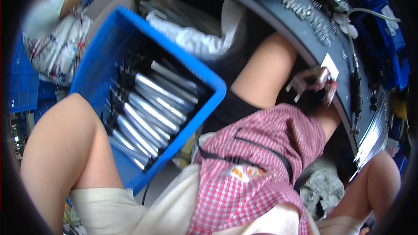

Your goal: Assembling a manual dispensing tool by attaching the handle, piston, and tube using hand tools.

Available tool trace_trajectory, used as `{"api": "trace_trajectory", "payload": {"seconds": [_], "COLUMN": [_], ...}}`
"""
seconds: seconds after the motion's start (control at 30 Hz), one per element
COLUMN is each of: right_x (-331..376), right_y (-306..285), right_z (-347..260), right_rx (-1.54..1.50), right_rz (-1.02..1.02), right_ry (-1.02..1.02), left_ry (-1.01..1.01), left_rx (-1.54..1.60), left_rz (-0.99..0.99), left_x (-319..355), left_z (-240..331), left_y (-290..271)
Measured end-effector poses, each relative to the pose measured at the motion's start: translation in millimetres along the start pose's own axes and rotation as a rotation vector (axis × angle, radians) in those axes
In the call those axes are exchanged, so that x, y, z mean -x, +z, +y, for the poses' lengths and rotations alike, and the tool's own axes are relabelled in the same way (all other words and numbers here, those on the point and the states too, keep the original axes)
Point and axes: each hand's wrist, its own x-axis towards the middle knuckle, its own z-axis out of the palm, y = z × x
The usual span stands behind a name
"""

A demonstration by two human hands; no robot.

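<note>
We're looking down at a bright blue plastic crate (130, 43) sitting tilted across our lap, just above our left knee, and it's packed with shiny silver metal tubes (150, 113) lying side by side in rows. Our left forearm runs along the lower left beside the crate, but the left hand itself is out of the shot, so we honestly can't tell what those fingers are doing.

Over on the right, our right hand (315, 85) is up at the edge of the dark grey curved worktable (283, 17), wearing a thin pale glove. The fingers (298, 86) are spread fairly wide and curled a bit, with a small white square tag (330, 66) right beside them; whether they're actually gripping anything is too blurry to call.

Little metal parts (305, 8) are scattered on the table, well apart from the crate. Another person in a patterned top (56, 48) sits at upper left.
</note>
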Motion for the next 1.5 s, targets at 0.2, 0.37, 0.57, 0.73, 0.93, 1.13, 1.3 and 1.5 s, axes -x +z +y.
{"api": "trace_trajectory", "payload": {"seconds": [0.2,0.37,0.57,0.73,0.93,1.13,1.3,1.5], "right_x": [-70.6,-102.4,-136.5,-118.8,-84.7,-69.7,-78.0,-65.9], "right_y": [41.2,68.0,85.1,85.7,81.6,95.6,135.5,164.8], "right_z": [44.6,55.8,70.0,66.6,38.4,8.4,-13.8,-53.4], "right_rx": [-0.068,-0.098,-0.119,-0.029,0.074,0.054,-0.080,-0.283], "right_rz": [0.139,0.174,0.067,0.122,0.150,0.133,0.032,-0.138], "right_ry": [-0.191,-0.171,-0.148,-0.010,0.113,0.100,0.006,-0.122], "left_ry": [0.281,0.505,-0.034,-0.478,0.009,0.322,-0.363,0.237], "left_rx": [-0.940,-1.648,-2.816,-3.446,-3.202,-3.121,-3.236,-2.510], "left_rz": [-0.445,-0.654,0.140,-0.827,-0.733,-0.882,-0.353,0.048], "left_x": [-313.1,-617.2,-740.1,-820.7,-808.8,-800.8,-762.3,-684.4], "left_z": [-171.0,-387.0,-226.6,-166.5,-119.3,-105.3,-193.3,-241.2], "left_y": [-288.7,-353.7,-553.4,-669.4,-688.4,-656.5,-528.0,-412.3]}}
